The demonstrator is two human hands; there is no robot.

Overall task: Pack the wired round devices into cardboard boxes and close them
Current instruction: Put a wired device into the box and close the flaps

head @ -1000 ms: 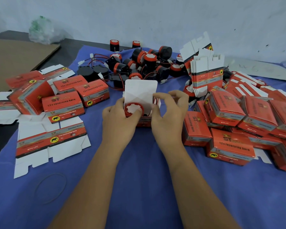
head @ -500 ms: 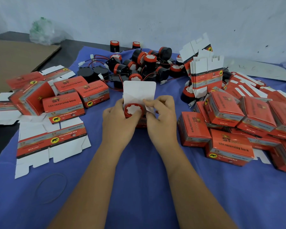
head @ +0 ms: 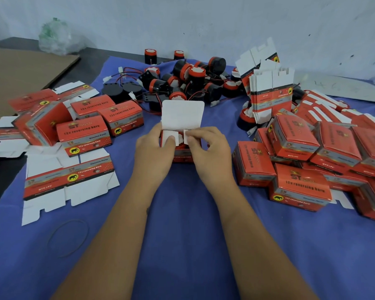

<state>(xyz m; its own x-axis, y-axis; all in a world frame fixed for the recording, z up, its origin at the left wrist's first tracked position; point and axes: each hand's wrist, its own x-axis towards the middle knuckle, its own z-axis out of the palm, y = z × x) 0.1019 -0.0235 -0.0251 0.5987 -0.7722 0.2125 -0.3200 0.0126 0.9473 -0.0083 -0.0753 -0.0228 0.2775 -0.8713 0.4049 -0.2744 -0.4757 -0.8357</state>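
Note:
A small red cardboard box (head: 181, 158) stands on the blue cloth at the centre, its white top lid (head: 182, 114) raised. My left hand (head: 154, 152) grips the box's left side and its thumb presses the left white side flap down. My right hand (head: 208, 148) grips the right side and pinches the right side flap inward. A red-faced round device sits inside, almost hidden under the two flaps. A heap of black and red wired round devices (head: 188, 83) lies behind the box.
Closed red boxes are piled at the right (head: 301, 161) and grouped at the left (head: 85, 135). Flat unfolded boxes (head: 67, 180) lie at the left; a stack of flat blanks (head: 271, 92) stands at the back right. A rubber band (head: 68, 237) lies near me.
Both side flaps have been folded in over the device, whose red and white face was in plain view before. My right hand moved from the box's right edge onto the right flap.

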